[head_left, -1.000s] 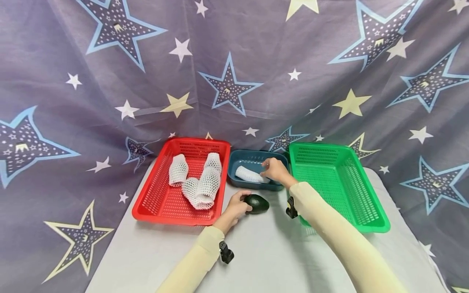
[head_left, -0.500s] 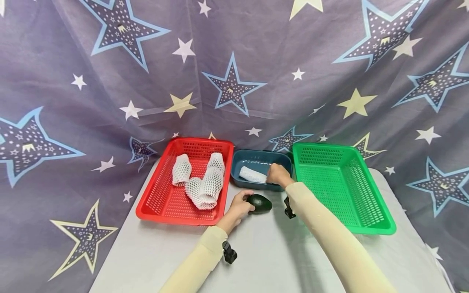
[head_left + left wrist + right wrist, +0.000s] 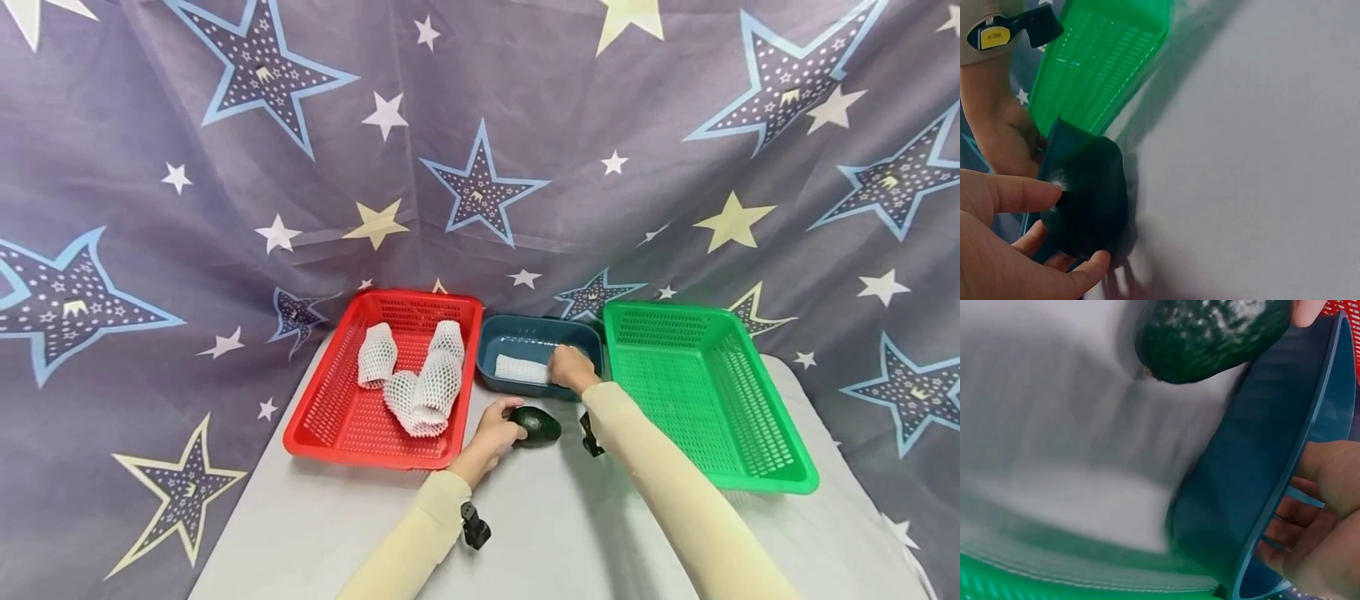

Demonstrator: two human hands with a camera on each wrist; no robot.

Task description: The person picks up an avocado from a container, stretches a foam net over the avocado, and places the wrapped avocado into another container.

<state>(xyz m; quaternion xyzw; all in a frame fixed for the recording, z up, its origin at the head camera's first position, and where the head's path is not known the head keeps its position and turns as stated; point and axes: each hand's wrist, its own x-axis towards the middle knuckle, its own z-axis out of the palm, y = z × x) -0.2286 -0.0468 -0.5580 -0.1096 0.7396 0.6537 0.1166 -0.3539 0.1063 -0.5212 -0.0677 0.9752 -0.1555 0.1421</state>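
Note:
My left hand (image 3: pixel 495 433) holds a dark green avocado (image 3: pixel 537 427) by its left end, in front of the small blue basin (image 3: pixel 517 337). In the left wrist view, thumb and fingers lie on either side of the avocado (image 3: pixel 1094 200). My right hand (image 3: pixel 572 368) reaches into the basin with curled fingers and grips the right end of a white foam net sleeve (image 3: pixel 521 369). The right wrist view shows that hand (image 3: pixel 1329 519) behind the basin wall (image 3: pixel 1241 469); the sleeve and the fingertips are hidden there.
On the left stands a red basket (image 3: pixel 337 454) with several white foam net sleeves (image 3: pixel 377 357) in it. A green basket (image 3: pixel 667 375) stands right of the basin. A star-patterned cloth (image 3: pixel 480 83) hangs behind the white table (image 3: pixel 540 533).
My right hand has lowered onto the foam net sleeve, its fingers curling in. The sleeve has turned from slanting to nearly level. My left hand keeps its hold on the avocado.

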